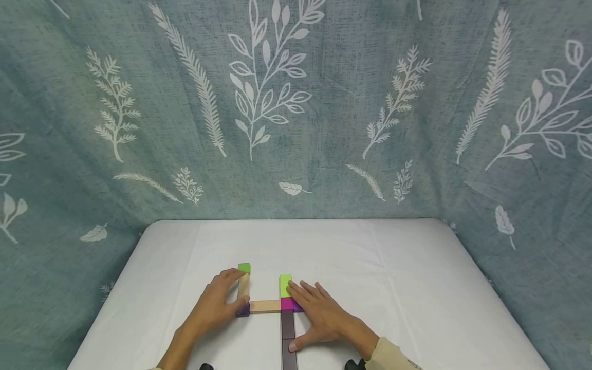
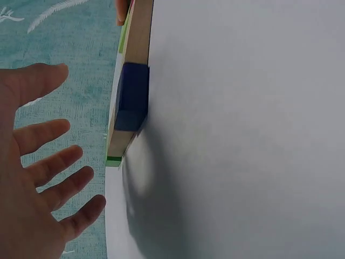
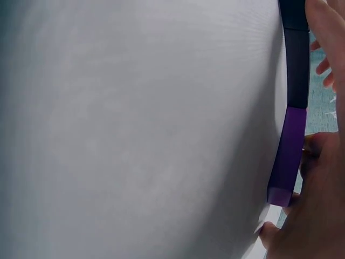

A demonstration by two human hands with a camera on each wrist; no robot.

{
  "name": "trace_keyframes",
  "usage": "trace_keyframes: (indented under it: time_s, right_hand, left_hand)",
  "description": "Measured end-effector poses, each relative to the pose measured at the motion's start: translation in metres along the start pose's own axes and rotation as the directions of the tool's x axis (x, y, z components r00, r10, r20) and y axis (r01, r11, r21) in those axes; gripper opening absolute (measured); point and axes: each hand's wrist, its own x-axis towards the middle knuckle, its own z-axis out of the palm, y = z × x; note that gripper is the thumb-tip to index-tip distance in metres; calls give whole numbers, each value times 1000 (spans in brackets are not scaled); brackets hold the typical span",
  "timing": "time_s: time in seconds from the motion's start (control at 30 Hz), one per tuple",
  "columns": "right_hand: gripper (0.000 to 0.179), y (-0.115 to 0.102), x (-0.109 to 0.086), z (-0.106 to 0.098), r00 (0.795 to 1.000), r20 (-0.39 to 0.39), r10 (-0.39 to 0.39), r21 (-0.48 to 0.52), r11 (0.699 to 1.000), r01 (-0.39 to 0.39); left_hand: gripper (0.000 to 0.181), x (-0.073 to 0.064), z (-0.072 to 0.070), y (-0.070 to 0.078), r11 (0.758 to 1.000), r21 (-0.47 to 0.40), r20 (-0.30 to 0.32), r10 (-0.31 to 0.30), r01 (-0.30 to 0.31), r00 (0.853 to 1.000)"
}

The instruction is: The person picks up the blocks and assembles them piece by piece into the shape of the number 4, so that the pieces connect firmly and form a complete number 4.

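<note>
Flat blocks lie joined on the white table. On the left, a wooden block runs between a green block and a dark blue block. My left hand hovers beside these, fingers spread and, in the left wrist view, apart from the blue block. Another wooden block leads across to a magenta block, with a lime block beyond it, a purple block to its right and dark grey blocks on the near side. My right hand spreads over this column, fingertips at the lime block, thumb on dark grey.
The white-covered table has rounded far corners. A green leaf-patterned curtain hangs behind it and along both sides. Two black objects, one at the left and one at the right, show at the bottom edge.
</note>
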Motion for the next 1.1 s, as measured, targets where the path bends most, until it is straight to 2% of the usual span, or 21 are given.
trace_keyframes:
  time_s: [0.37,0.87,1.1]
  right_hand:
    - [130,3,-1,-1,1000,5,9,2,1000,-9]
    - [132,7,-1,0,1000,-11,20,24,1000,-20]
    - [126,8,-5,-1,999,-40,34,58,998,-32]
  left_hand:
    - [59,-10,4,7,1000,-26,-30,-2,1,1000]
    - [61,-14,3,15,999,-33,-18,-2,1,1000]
    - [66,-19,3,20,998,0,-40,55,-55,998]
